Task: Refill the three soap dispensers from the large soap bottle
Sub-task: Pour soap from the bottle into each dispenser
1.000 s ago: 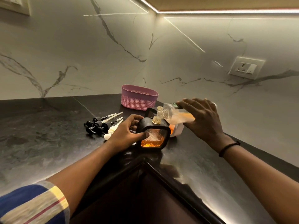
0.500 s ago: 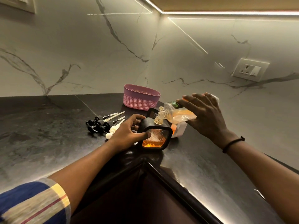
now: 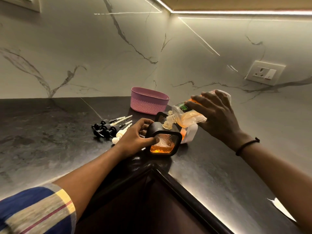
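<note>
A black-framed soap dispenser [image 3: 163, 143] with orange soap in its lower part stands near the counter's inner corner; my left hand [image 3: 135, 138] grips its left side. My right hand [image 3: 217, 116] holds the large clear soap bottle [image 3: 187, 115] tipped over, its neck meeting the dispenser's open threaded mouth. Orange soap lies inside the bottle. A second black dispenser [image 3: 161, 116] stands just behind, and a white dispenser [image 3: 190, 135] with orange soap stands to the right, partly hidden by the bottle.
Several pump heads [image 3: 110, 128], black and white, lie on the dark counter [image 3: 50, 141] left of my left hand. A pink basket [image 3: 148, 101] stands at the back by the marble wall. A wall socket [image 3: 265, 72] is at right.
My right hand has raised the bottle's rear end, so it tips more steeply into the dispenser. My left hand keeps its hold on the dispenser.
</note>
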{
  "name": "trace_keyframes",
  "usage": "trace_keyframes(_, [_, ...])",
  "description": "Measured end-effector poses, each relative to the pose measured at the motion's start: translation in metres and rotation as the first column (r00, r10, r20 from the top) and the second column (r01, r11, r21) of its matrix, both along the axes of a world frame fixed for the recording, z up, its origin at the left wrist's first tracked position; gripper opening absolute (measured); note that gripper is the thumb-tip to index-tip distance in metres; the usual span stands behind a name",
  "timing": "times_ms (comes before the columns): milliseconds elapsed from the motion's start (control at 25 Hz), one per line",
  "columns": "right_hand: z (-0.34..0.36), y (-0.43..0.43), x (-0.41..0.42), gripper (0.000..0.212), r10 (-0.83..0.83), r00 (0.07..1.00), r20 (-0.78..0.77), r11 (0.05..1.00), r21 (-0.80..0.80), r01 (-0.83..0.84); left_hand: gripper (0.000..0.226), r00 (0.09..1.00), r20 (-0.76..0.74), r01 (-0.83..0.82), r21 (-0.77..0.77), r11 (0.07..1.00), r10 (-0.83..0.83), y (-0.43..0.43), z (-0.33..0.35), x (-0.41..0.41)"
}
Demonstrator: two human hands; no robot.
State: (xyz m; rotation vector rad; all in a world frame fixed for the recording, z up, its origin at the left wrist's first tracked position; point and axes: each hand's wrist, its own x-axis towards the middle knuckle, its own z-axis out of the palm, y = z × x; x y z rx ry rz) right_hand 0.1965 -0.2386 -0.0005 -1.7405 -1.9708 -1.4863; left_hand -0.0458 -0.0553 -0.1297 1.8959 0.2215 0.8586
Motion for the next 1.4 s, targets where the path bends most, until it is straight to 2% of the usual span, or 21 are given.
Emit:
trace_keyframes(520, [0.011,0.004,-0.002,0.063,-0.007,0.996,0.084,1.0,-0.016,0.008,0.055,1.0,-0.008,-0.005,0.013,1.0,0.006,0.001,0.0,0.0])
trace_keyframes(1400, [0.028,0.002,-0.012,0.068,-0.074,0.945,0.318,0.996,-0.018,0.083,0.057,1.0,0.009,-0.001,0.016,1.0,0.001,0.003,-0.001,0.0])
